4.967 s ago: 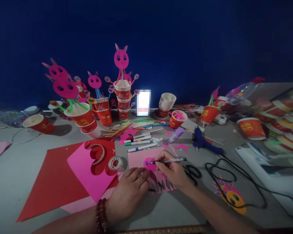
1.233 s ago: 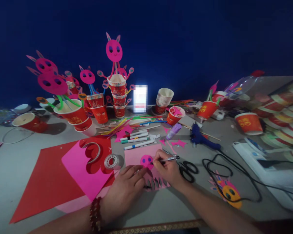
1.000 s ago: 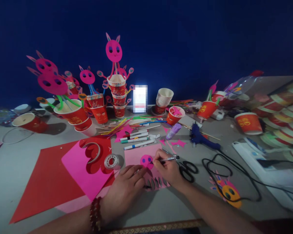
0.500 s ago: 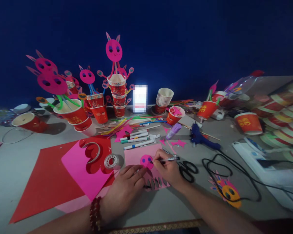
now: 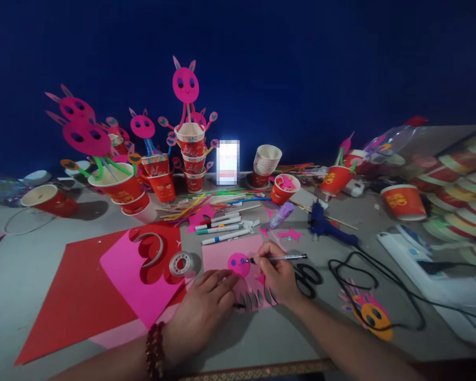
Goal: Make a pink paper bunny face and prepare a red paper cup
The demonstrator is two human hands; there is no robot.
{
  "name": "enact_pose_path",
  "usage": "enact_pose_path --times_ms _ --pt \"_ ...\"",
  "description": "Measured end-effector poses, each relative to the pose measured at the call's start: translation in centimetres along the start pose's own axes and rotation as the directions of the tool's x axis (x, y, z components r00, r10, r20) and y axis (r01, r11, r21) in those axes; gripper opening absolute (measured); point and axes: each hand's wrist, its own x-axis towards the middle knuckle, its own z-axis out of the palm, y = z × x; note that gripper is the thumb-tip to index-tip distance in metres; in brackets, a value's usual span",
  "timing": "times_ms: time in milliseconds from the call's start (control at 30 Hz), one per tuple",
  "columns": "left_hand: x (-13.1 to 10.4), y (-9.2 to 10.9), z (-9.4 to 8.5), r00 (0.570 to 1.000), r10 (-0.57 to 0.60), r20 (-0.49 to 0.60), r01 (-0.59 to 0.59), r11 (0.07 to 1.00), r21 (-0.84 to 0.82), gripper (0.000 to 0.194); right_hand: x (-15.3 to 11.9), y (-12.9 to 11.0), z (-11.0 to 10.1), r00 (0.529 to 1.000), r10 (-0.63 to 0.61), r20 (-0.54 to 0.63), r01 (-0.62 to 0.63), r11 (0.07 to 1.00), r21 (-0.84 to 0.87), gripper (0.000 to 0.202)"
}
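A pink paper disc (image 5: 240,268) with two blue-purple eye spots lies on a light pink sheet (image 5: 216,254). My left hand (image 5: 210,296) rests flat, its fingers stretched out and the fingertips pressing the disc's lower left edge. In my right hand (image 5: 280,278) a pen (image 5: 287,257) is gripped, its dark tip at or just beside the right eye spot. Dark leaf-shaped gaps (image 5: 255,299) show along the sheet's lower edge between my hands. Black-handled scissors (image 5: 309,278) lie just right of my right hand, partly hidden by it.
Red card (image 5: 75,296), a bright pink sheet (image 5: 143,286) and a tape roll (image 5: 181,263) lie left. Several markers (image 5: 222,235) lie beyond the disc. A glue gun (image 5: 329,227) with a black cord is at right. Paper-cup figures (image 5: 192,159) stand at the back.
My right hand has shifted slightly right, and the pen has drawn back a little from the disc's middle toward its right edge. My left hand stays in place.
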Motion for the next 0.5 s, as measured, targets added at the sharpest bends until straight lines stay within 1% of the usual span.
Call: enact_pose_path --times_ms 33,100,300,500 --pt "0.0 0.0 0.0 1.000 -0.002 -0.003 0.002 1.000 -0.001 0.018 0.0 -0.1 0.0 1.000 0.030 -0.005 -0.030 0.999 0.039 0.016" --pt "0.1 0.0 0.1 1.000 -0.009 -0.011 0.009 1.000 0.007 0.015 0.1 -0.4 0.0 0.998 0.060 -0.001 -0.060 0.996 0.066 0.014" --pt "0.1 0.1 0.2 1.000 -0.008 -0.021 0.009 0.999 0.038 0.014 0.3 -1.2 0.0 0.999 0.044 0.027 -0.045 0.998 0.052 0.010" --pt "0.1 0.1 -0.1 1.000 -0.005 -0.012 0.005 1.000 0.010 0.016 0.3 -0.6 -0.4 0.993 0.028 0.111 -0.025 0.999 -0.022 0.009"
